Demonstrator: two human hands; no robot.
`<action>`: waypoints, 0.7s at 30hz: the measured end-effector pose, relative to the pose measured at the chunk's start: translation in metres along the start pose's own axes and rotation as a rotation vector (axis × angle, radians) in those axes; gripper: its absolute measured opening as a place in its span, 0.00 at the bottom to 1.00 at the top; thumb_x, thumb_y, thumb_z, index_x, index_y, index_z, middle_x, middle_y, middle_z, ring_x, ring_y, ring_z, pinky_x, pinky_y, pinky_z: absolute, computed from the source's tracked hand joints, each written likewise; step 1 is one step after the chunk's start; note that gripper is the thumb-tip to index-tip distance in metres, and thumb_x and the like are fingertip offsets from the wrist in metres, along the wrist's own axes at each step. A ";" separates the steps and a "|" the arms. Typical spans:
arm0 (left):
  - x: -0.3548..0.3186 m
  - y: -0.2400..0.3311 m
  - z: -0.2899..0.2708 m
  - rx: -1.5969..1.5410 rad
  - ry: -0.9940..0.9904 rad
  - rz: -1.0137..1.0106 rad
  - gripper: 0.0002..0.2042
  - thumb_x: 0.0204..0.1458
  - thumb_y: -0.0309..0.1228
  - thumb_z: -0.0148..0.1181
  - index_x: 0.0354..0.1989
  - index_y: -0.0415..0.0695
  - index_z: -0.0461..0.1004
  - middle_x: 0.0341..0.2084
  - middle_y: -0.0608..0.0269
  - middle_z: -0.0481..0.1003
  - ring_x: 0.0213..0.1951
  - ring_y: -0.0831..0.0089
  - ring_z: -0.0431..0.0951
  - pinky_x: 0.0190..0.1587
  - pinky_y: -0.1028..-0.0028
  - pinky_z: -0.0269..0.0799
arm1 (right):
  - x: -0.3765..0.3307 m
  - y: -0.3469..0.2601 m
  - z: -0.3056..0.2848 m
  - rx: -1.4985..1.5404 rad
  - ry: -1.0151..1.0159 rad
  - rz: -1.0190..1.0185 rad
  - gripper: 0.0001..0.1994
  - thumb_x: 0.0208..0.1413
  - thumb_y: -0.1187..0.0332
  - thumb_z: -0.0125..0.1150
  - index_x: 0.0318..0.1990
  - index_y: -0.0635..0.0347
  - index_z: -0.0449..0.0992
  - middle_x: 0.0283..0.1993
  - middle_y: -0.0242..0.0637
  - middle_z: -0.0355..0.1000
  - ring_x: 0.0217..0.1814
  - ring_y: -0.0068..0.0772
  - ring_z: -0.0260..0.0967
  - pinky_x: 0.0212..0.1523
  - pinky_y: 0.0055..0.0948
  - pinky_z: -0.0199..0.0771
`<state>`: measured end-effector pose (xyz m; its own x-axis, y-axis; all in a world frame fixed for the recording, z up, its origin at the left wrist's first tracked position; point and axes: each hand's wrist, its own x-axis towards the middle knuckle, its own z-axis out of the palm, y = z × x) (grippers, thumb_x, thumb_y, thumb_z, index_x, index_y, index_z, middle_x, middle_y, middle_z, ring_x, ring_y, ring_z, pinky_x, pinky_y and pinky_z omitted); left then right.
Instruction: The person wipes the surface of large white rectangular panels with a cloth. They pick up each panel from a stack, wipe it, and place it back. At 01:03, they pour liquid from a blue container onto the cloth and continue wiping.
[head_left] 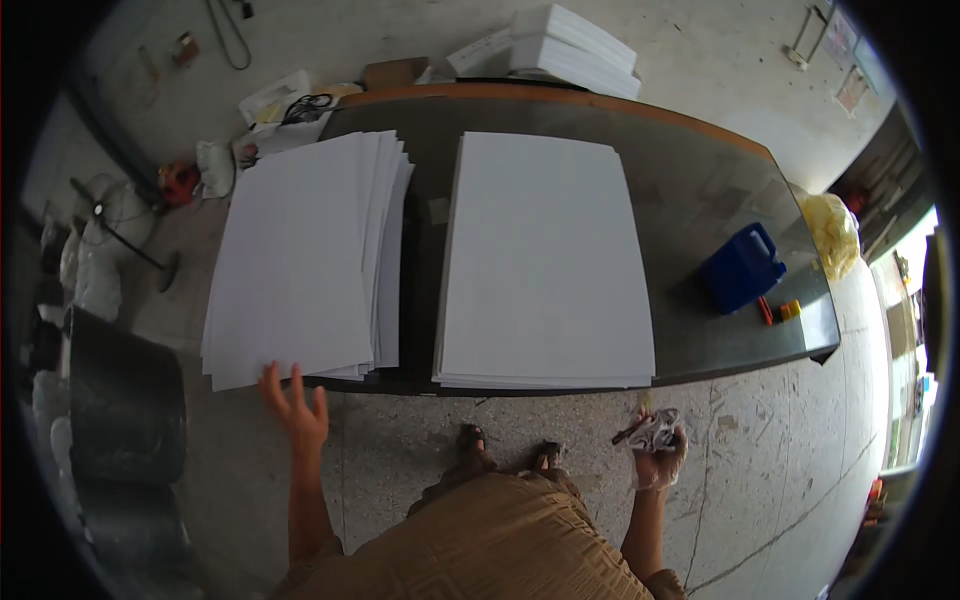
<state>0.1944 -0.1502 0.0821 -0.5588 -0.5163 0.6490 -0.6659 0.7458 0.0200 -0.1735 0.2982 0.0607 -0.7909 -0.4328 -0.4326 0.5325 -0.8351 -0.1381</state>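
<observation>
Tableside, a person's left hand (297,412) is open at the near edge of fanned white sheets (292,260), beside a neater white stack (545,260) on a glossy table (688,345) (blue jerrycan (740,272) at right); the right hand (661,466) grips crumpled clear plastic (656,428).

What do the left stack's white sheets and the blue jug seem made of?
White sheets: matte, likely paper or thin card, given the thin, fanned edges; plastic is possible. Blue jug: probably moulded plastic, slightly glossy, from its even colour and integral handle.
</observation>
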 end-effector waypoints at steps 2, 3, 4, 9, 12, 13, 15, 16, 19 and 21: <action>0.011 0.020 0.012 0.001 -0.136 0.092 0.28 0.60 0.45 0.55 0.66 0.47 0.62 0.67 0.42 0.53 0.69 0.41 0.50 0.67 0.36 0.43 | 0.004 -0.011 -0.032 -0.020 -0.118 0.129 0.30 0.52 0.60 0.63 0.54 0.79 0.64 0.51 0.62 0.67 0.54 0.55 0.66 0.59 0.49 0.68; 0.016 0.022 0.021 -0.003 -0.136 0.072 0.28 0.60 0.48 0.53 0.65 0.48 0.63 0.66 0.42 0.52 0.69 0.40 0.50 0.66 0.36 0.42 | 0.008 -0.015 -0.045 -0.054 -0.071 0.104 0.29 0.52 0.61 0.64 0.53 0.78 0.65 0.50 0.61 0.67 0.52 0.54 0.67 0.57 0.47 0.68; 0.015 0.018 0.029 -0.013 -0.140 0.059 0.28 0.60 0.51 0.51 0.65 0.48 0.63 0.66 0.42 0.52 0.69 0.40 0.50 0.66 0.35 0.41 | 0.011 -0.018 -0.054 -0.090 -0.020 0.069 0.28 0.51 0.61 0.64 0.52 0.76 0.66 0.48 0.60 0.68 0.50 0.53 0.67 0.56 0.46 0.69; 0.001 -0.038 0.047 -0.117 -0.107 0.016 0.29 0.60 0.58 0.45 0.58 0.46 0.66 0.64 0.45 0.55 0.67 0.42 0.53 0.67 0.38 0.39 | 0.023 -0.041 -0.070 -0.120 0.027 0.087 0.25 0.50 0.61 0.65 0.50 0.70 0.70 0.47 0.56 0.70 0.49 0.51 0.67 0.54 0.44 0.70; 0.010 -0.054 0.042 -0.178 -0.145 -0.028 0.29 0.60 0.59 0.45 0.55 0.45 0.66 0.61 0.45 0.56 0.67 0.45 0.54 0.68 0.40 0.38 | 0.024 -0.064 -0.080 -0.108 0.003 0.091 0.25 0.50 0.60 0.65 0.50 0.70 0.71 0.46 0.54 0.71 0.50 0.51 0.68 0.55 0.45 0.70; 0.012 -0.058 0.041 -0.177 -0.168 -0.053 0.28 0.60 0.58 0.47 0.56 0.45 0.66 0.62 0.45 0.56 0.67 0.44 0.54 0.68 0.41 0.38 | 0.022 -0.070 -0.081 -0.128 0.007 0.093 0.25 0.50 0.59 0.64 0.50 0.70 0.71 0.46 0.54 0.71 0.50 0.51 0.68 0.56 0.46 0.70; 0.016 -0.060 0.040 -0.184 -0.212 -0.094 0.27 0.60 0.54 0.49 0.56 0.44 0.65 0.63 0.45 0.55 0.67 0.43 0.53 0.68 0.41 0.39 | 0.020 -0.083 -0.083 -0.161 0.014 0.086 0.26 0.50 0.58 0.64 0.50 0.71 0.71 0.47 0.53 0.71 0.51 0.51 0.68 0.56 0.46 0.70; 0.018 -0.049 0.041 -0.149 -0.186 -0.109 0.26 0.61 0.52 0.50 0.57 0.44 0.65 0.63 0.44 0.55 0.67 0.43 0.53 0.68 0.41 0.39 | 0.019 -0.092 -0.085 -0.124 0.008 0.083 0.27 0.51 0.56 0.63 0.49 0.72 0.70 0.48 0.54 0.70 0.50 0.52 0.68 0.56 0.46 0.70; 0.037 0.019 0.037 -0.118 -0.128 -0.086 0.25 0.61 0.44 0.54 0.62 0.43 0.63 0.66 0.43 0.53 0.68 0.43 0.52 0.68 0.42 0.42 | 0.007 -0.114 -0.083 -0.131 -0.054 0.122 0.27 0.52 0.54 0.62 0.50 0.71 0.70 0.48 0.55 0.70 0.48 0.52 0.68 0.50 0.47 0.73; 0.036 0.086 0.041 -0.238 -0.100 -0.071 0.26 0.61 0.39 0.54 0.65 0.42 0.60 0.67 0.43 0.53 0.68 0.43 0.52 0.68 0.45 0.46 | -0.001 -0.127 -0.075 -0.104 -0.233 0.050 0.28 0.53 0.52 0.60 0.50 0.72 0.70 0.48 0.54 0.70 0.46 0.49 0.69 0.43 0.44 0.76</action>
<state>0.0966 -0.1222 0.0763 -0.5686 -0.6012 0.5615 -0.5771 0.7779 0.2486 -0.2176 0.4303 0.0124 -0.8045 -0.5495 -0.2255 0.5914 -0.7764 -0.2177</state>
